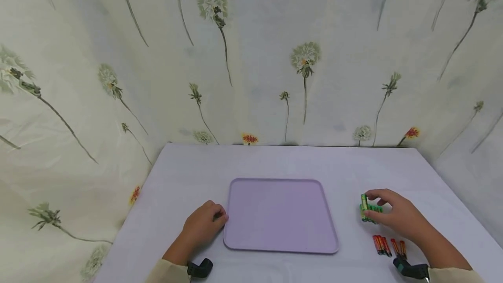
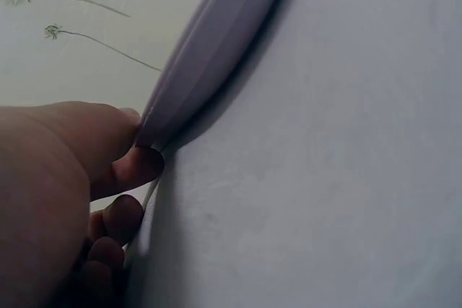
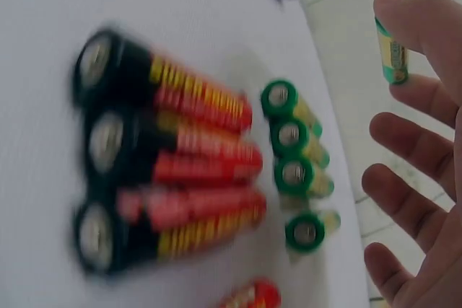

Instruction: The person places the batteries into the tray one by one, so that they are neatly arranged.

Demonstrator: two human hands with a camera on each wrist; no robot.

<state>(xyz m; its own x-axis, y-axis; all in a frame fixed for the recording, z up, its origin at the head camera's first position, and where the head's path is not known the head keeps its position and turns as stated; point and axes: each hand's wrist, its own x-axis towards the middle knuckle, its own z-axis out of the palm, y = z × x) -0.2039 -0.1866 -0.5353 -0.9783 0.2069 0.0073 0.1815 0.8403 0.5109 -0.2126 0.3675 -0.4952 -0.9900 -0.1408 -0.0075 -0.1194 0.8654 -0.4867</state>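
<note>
Left hand (image 1: 204,226) sits at the left edge of the purple tray (image 1: 280,239), near its front-left corner; the left wrist view shows the thumb (image 2: 108,124) on top of the rim and a fingertip (image 2: 137,167) curled under it, so it pinches the tray edge (image 2: 209,48). Tray lies flat in the middle of the white desk (image 1: 180,174), closer to the front edge than the back. Right hand (image 1: 393,215) is at the right side of the desk, well apart from the tray. In the right wrist view it pinches one green battery (image 3: 392,55) between thumb and a finger, other fingers (image 3: 404,135) spread loose. Just under and beside the hand, a row of green batteries (image 3: 296,156) lies on the desk, four ends visible, side by side. Next to those, toward the front-right corner, a group of red-and-black batteries (image 3: 173,156), three packed together plus part of another (image 3: 253,296) at the frame edge; view is blurred there. From the head view the red batteries (image 1: 387,246) sit between the right hand and the front edge. Flower-print cloth (image 1: 251,56) hangs behind the back edge.
</note>
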